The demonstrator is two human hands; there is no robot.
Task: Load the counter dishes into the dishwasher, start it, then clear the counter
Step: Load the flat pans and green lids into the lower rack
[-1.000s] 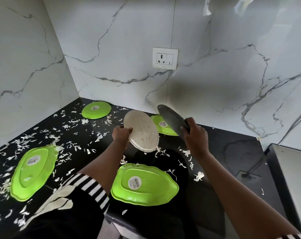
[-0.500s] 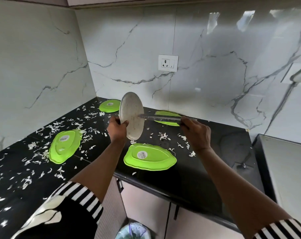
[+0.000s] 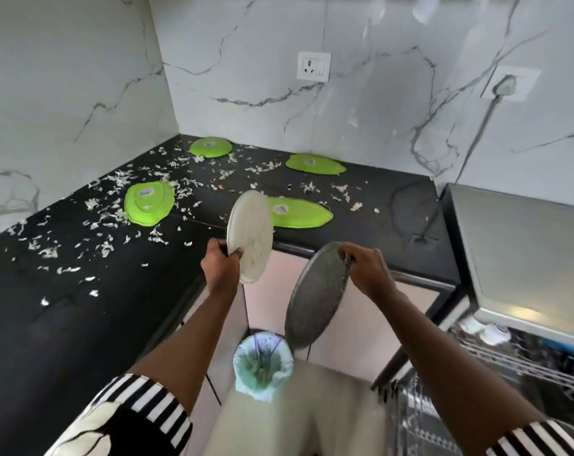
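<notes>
My left hand (image 3: 220, 265) grips a white round plate (image 3: 251, 236) by its lower edge and holds it nearly upright in front of the counter. My right hand (image 3: 367, 271) holds a dark grey speckled plate (image 3: 316, 298) by its top rim, hanging tilted above a lined bin (image 3: 263, 365) on the floor. Several bright green plates lie face down on the black counter (image 3: 82, 291): one at the left (image 3: 149, 202), one at the back corner (image 3: 210, 147), one by the back wall (image 3: 315, 164), one near the front edge (image 3: 298, 216). The open dishwasher's rack (image 3: 525, 360) shows at lower right.
White shreds (image 3: 114, 205) litter the left and middle of the counter. A steel-topped appliance (image 3: 522, 245) stands at the right, above the rack. A wall socket (image 3: 313, 66) sits on the marble backsplash. Pale cabinet doors (image 3: 371, 320) run under the counter.
I have stepped back from the counter. Both hands have drawn the plates towards me and lower. The grey plate swung from flat to hanging over the bin. The bin and dishwasher rack came into view.
</notes>
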